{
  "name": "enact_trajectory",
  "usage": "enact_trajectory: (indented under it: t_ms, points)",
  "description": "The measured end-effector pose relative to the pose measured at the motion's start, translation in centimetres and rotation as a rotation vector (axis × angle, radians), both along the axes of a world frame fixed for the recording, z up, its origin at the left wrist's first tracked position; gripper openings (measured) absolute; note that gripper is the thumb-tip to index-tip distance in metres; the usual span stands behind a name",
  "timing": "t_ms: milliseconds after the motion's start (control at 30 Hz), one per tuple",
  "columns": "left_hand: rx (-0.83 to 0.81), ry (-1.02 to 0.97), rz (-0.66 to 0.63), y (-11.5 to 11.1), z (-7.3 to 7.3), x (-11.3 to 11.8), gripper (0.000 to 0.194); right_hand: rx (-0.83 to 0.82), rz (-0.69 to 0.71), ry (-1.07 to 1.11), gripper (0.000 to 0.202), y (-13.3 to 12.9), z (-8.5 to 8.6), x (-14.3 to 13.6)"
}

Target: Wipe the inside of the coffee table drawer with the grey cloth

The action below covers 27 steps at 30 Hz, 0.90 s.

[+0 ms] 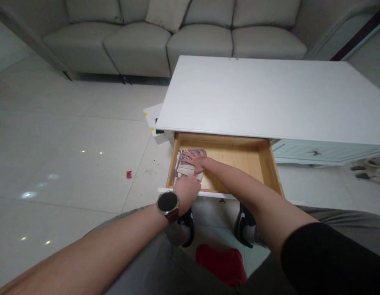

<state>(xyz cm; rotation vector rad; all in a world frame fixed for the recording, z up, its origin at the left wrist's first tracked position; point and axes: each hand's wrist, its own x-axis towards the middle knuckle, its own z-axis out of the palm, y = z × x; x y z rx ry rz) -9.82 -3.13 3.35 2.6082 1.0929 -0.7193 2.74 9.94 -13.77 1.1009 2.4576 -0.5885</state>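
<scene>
While the single drawer (242,157) stands pulled out from the white table (269,98), both hands are at one folded patterned cloth (185,169) lying in its left end, near the front corner. The right hand (194,159) rests flat on top of the cloth, palm down, fingers spread open and pointing left. The left hand (187,190) is at the cloth's near edge, its fingers partly bent; whether they grip the fabric or only press on it, I cannot tell. Two bare forearms converge here: the left one, wearing one round dark watch (168,202), reaches up from the lower left, and the right one slants in from the lower right across the drawer's front. Two dark shoes show below, with one red object (222,264) between and nearer.
</scene>
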Motion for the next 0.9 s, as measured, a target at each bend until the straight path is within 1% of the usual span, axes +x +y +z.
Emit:
enact_trajectory:
  t_ms: [267, 467, 700, 833, 900]
  points:
    - [-0.072, 0.042, 0.004, 0.2, 1.0, 0.3, 0.030, -0.015, -0.046, 0.020, 0.125, 3.0, -0.2, 0.9]
    - [-0.090, 0.006, 0.004, 0.3, 0.7, 0.2, 0.028, -0.034, -0.073, 0.019, 0.128, 5.2, -0.2, 1.4]
    - [-0.079, -0.005, 0.012, 0.3, 0.3, 0.1, 0.026, -0.020, -0.073, 0.074, 0.125, 5.6, -0.6, 1.8]
    - [-0.084, 0.031, 0.059, 0.4, 0.7, 0.3, 0.029, -0.022, -0.070, 0.094, 0.125, 5.5, -0.6, 2.1]
    - [-0.080, 0.046, 0.063, 0.4, 1.0, 0.4, 0.030, -0.029, -0.074, 0.087, 0.122, 5.4, -0.5, 2.6]
